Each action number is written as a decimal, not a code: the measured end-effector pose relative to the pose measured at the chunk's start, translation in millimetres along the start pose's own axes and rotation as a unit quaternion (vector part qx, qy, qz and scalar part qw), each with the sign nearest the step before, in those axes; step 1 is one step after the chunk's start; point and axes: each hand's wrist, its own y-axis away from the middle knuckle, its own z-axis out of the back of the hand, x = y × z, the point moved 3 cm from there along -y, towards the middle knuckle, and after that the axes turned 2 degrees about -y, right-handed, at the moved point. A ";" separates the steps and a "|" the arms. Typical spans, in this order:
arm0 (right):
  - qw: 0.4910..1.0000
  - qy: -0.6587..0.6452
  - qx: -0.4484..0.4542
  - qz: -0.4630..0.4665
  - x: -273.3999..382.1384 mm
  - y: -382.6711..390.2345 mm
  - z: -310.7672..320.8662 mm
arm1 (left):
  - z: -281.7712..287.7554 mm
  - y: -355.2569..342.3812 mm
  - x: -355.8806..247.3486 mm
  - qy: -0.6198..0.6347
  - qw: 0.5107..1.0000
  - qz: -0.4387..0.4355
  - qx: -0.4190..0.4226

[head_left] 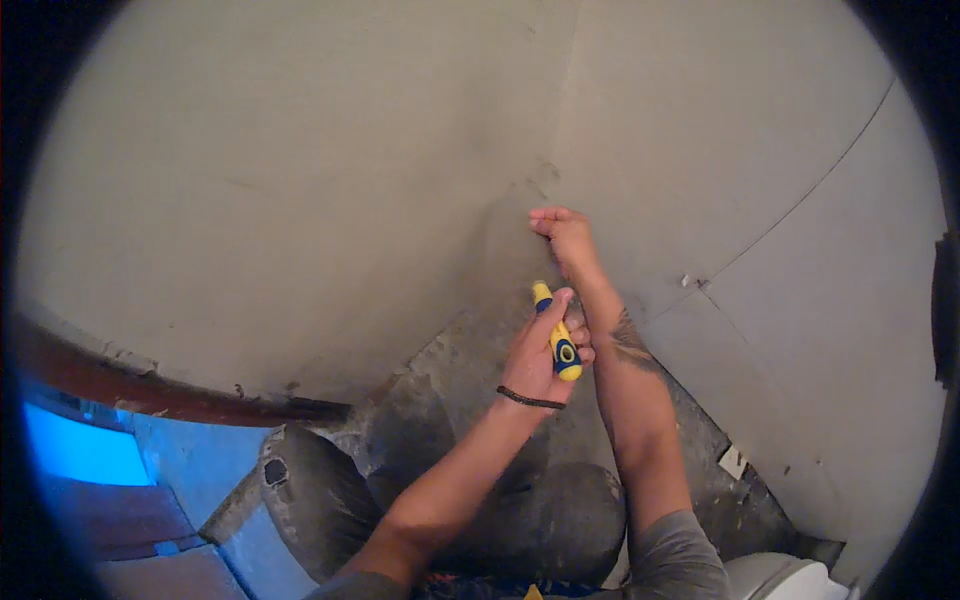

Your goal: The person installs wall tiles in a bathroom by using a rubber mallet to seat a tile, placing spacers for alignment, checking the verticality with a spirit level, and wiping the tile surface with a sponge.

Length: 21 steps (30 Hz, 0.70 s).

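My left hand (537,352) is wrapped round a short, rounded yellow-and-blue hand tool (561,345). The tool tilts, its narrower yellow end up and to the left; no blade or tip can be made out. Farther off, my right hand (567,238) is raised close to the corner where two grey wall faces meet. Its thumb and fingertips come together, pointing left; anything between them is too small or hidden to tell. Some dark smudges (540,185) mark the wall just beyond those fingertips.
Smooth grey walls (300,200) fill the far side and the right. On the right, a thin dark line (800,202) runs to a small damaged spot (701,284). A small white piece (733,462) lies by the wall's foot. At lower right stands a white rounded object (785,578). My knees (315,490) are bent below.
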 end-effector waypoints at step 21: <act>0.985 0.107 0.082 0.104 -39.8 -66.9 21.8 | -18.3 -25.6 2.8 -0.046 0.998 -0.051 0.014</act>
